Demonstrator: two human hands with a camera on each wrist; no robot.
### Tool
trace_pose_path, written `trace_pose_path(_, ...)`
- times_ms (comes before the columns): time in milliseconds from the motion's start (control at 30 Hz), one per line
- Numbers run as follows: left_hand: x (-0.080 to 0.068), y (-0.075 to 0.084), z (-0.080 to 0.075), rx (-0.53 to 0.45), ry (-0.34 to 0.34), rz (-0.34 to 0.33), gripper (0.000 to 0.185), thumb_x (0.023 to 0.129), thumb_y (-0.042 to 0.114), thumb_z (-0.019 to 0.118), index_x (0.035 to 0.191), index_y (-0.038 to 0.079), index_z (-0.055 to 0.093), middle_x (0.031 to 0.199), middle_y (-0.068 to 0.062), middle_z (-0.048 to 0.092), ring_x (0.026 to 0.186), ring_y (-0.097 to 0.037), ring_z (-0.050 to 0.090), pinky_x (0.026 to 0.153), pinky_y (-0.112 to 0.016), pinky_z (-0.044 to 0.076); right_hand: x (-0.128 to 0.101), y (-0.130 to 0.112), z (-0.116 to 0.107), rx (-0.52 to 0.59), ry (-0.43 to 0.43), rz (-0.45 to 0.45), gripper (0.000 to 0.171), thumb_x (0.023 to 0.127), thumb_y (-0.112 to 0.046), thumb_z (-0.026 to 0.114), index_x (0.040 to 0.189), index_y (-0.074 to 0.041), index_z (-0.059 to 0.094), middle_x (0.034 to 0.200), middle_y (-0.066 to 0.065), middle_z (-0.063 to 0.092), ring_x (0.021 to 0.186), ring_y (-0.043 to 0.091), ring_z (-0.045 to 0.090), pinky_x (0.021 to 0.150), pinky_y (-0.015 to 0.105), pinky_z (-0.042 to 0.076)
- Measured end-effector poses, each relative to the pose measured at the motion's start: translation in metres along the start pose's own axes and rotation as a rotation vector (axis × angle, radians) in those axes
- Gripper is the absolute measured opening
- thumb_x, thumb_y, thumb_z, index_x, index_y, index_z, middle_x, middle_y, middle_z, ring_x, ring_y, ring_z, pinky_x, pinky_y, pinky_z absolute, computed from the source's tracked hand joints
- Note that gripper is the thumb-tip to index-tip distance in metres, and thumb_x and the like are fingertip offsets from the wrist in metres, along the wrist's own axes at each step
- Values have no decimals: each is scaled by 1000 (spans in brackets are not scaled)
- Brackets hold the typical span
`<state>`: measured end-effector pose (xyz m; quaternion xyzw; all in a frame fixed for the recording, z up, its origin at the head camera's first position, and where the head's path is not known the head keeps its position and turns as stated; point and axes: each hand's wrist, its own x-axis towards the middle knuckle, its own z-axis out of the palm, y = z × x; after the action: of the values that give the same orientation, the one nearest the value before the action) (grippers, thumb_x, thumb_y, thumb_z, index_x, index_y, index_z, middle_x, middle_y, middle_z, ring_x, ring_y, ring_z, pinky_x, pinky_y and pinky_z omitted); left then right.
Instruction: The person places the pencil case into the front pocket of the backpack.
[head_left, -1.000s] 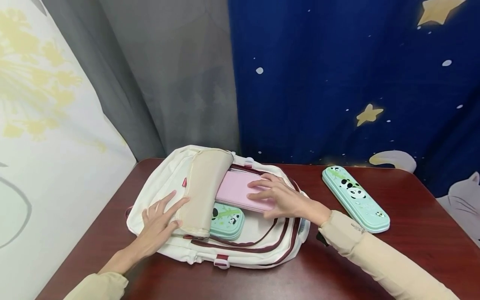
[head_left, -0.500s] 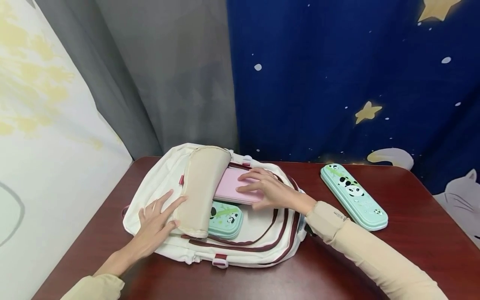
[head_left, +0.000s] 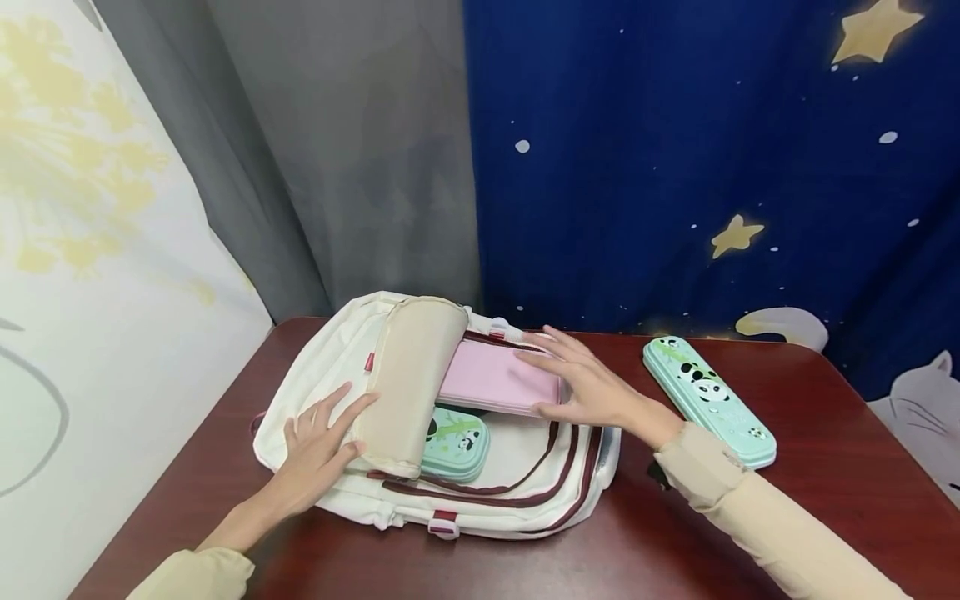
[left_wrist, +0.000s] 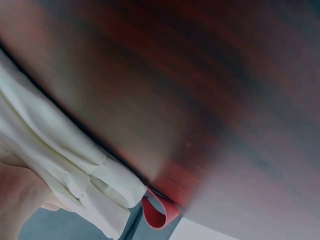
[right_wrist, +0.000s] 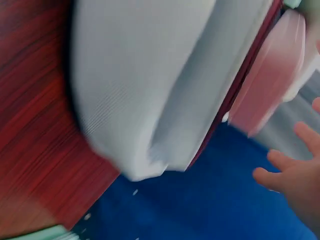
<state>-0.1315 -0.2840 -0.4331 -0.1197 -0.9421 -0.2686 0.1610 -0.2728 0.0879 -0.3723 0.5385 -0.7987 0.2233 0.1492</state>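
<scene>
A white backpack point(head_left: 330, 358) lies on the table, its beige-lined flap point(head_left: 416, 375) folded back to the left. My left hand point(head_left: 315, 454) rests on the bag with spread fingers, the fingertips at the flap's edge. A pink case point(head_left: 498, 375) sticks out from under the flap, its left part hidden. Below it in the head view, a mint panda pencil case point(head_left: 457, 442) is also partly covered by the flap. My right hand point(head_left: 592, 387) hovers at the pink case's right end with fingers spread; the right wrist view shows the fingers point(right_wrist: 285, 162) apart from the case.
A second mint panda pencil case point(head_left: 712, 404) lies right of the backpack, beyond my right forearm. The dark red table point(head_left: 360, 558) meets a blue star-patterned curtain point(head_left: 600, 167) behind and a white wall cloth at left.
My right hand first pushes leftward on the pink case, then draws back right, off it, with its fingers spreading. My left hand stays on the flap's edge.
</scene>
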Motion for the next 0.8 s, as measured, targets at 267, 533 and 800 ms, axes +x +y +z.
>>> trace_pose_path(267,2,0,-2,12,-5,4,57,90,22,50,143,36,34,147,-13,22,122,-50,20,85,-73,2,-23,3,-10,38,-87,234,74,76,-36,75,137,-6,46,141,18,39,127,29,39,99,46,35)
trace_pose_path(533,0,-2,1,4,-8,3,58,91,19,49,144,36,33,146,-14,22,123,-49,19,84,-74,2,-24,4,-4,94,-119,348,92,75,-34,76,145,0,27,142,19,37,127,29,38,100,45,33)
trace_pose_path(800,0,-2,1,-6,-13,-3,62,89,11,45,144,34,31,147,-13,20,124,-49,17,84,-74,0,-28,6,-1,122,-101,378,94,74,-37,77,145,-1,28,140,21,38,126,28,41,100,45,34)
